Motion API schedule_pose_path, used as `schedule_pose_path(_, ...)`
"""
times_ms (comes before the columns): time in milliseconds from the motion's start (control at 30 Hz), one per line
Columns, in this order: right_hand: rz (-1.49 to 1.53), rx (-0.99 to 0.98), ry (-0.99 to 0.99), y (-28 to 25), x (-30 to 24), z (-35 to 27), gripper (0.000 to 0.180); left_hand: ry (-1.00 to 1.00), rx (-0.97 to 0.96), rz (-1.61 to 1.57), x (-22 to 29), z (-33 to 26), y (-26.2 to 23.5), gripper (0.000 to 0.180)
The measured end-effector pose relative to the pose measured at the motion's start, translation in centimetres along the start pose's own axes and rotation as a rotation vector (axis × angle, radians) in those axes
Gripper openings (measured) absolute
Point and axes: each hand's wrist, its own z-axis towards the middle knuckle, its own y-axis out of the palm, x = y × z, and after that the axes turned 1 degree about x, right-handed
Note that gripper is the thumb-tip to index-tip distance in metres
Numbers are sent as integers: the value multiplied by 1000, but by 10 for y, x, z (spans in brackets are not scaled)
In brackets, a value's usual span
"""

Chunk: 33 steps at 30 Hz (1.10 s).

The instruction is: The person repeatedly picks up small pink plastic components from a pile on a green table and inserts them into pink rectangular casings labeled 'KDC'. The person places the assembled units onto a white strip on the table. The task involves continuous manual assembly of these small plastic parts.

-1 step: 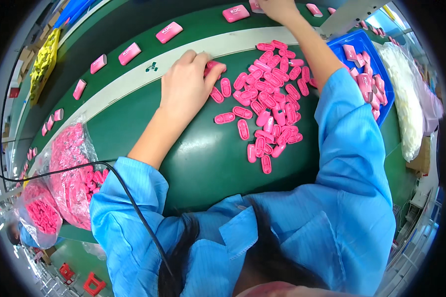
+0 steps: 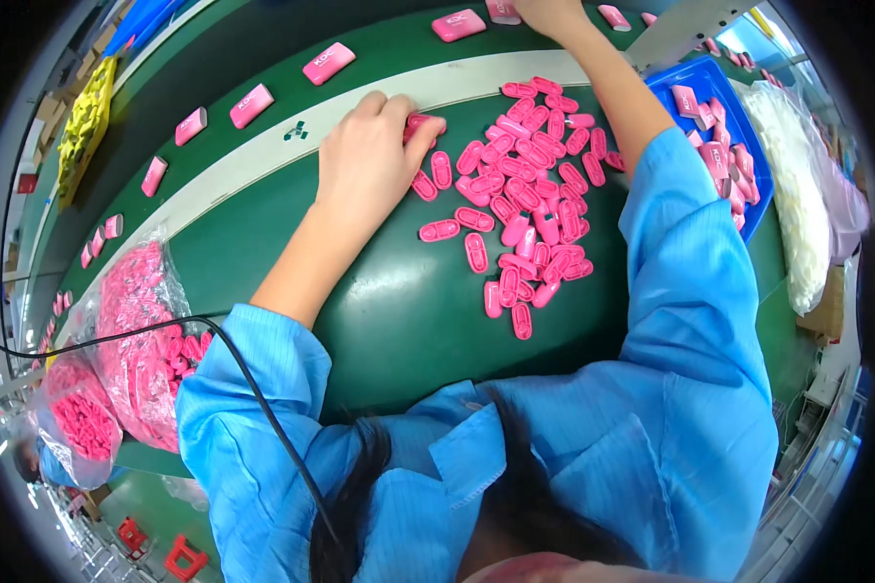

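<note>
The left hand (image 2: 367, 151) has its thumb and fingers closed on pink pieces (image 2: 417, 124), just before the white rail (image 2: 472, 81); how many it holds I cannot tell. The right hand (image 2: 552, 14) reaches over the rail to the upper edge, beside a case (image 2: 503, 11). Its fingertips are hidden, so I cannot tell if it grips. The two hands are apart.

The loose pile (image 2: 530, 170) lies on the green surface (image 2: 389, 291), between the forearms, probably to be in easy reach. The cases on the strip (image 2: 389, 60) stand in a spaced row, perhaps so that each can be handled singly. The blue tray (image 2: 702, 76) probably keeps its cases from sliding away.

Compared with the earlier frame, almost everything matches. The case beside the right hand shows a little more of its face now, and the left hand keeps its hold.
</note>
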Motion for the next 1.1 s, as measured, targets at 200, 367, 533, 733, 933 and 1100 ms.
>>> schedule_pose_path(200, -101, -46, -242, 26, 30, 5, 22, 287, 140, 86, -3, 19, -2, 21)
schedule_pose_path(367, 32, -107, -47, -11, -12, -31, 24, 317, -227, 40, 3, 22, -12, 22)
schedule_pose_path(533, 677, -263, 112, -23, -19, -64, 32, 142, -72, -180, -2, 34, -2, 28)
schedule_pose_path(733, 1030, -399, 244, -18, -50, -97, 34, -374, -137, -881, 1, 36, 9, 32)
schedule_pose_path(933, 1004, -356, 256, -12, -54, -102, 33, -285, -67, -1053, 0, 30, 19, 30)
schedule_pose_path(1100, 1049, -377, 213, -17, -51, -102, 32, -386, -151, -1149, -3, 33, 7, 32)
